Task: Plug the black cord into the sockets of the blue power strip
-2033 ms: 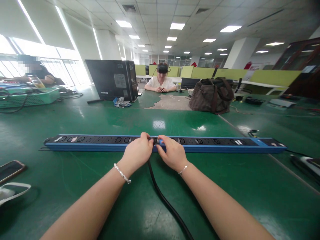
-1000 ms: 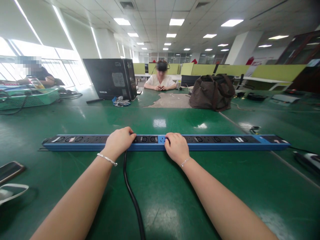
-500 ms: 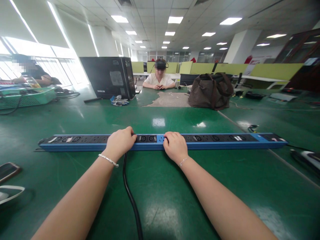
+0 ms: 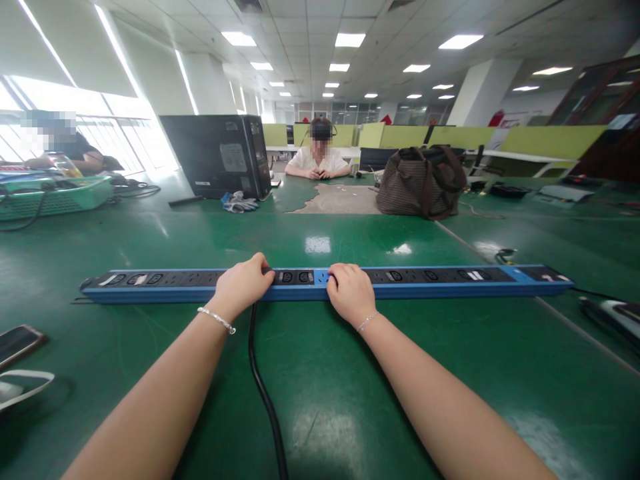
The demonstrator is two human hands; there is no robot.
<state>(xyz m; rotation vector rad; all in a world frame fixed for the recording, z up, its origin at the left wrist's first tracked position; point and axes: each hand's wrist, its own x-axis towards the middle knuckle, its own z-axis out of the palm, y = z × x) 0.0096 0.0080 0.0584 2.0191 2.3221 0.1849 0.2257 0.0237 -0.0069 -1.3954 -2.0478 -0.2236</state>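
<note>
A long blue and black power strip lies crosswise on the green table, its row of sockets facing up. My left hand is closed over the strip left of its middle, fingers curled over the far edge. Just right of the blue socket section, my right hand also grips the strip, with fingers bent on its top. Between the hands, a few sockets show. A thick black cable runs from below the strip near my left hand toward the front edge of the view.
Behind the strip stand a black computer case, grey-blue gloves and a brown bag. A green basket and a phone are at left. One person sits opposite, another at far left.
The view has shifted very slightly, and the cable and phone appear a little further right. Both hands keep their hold on the strip.
</note>
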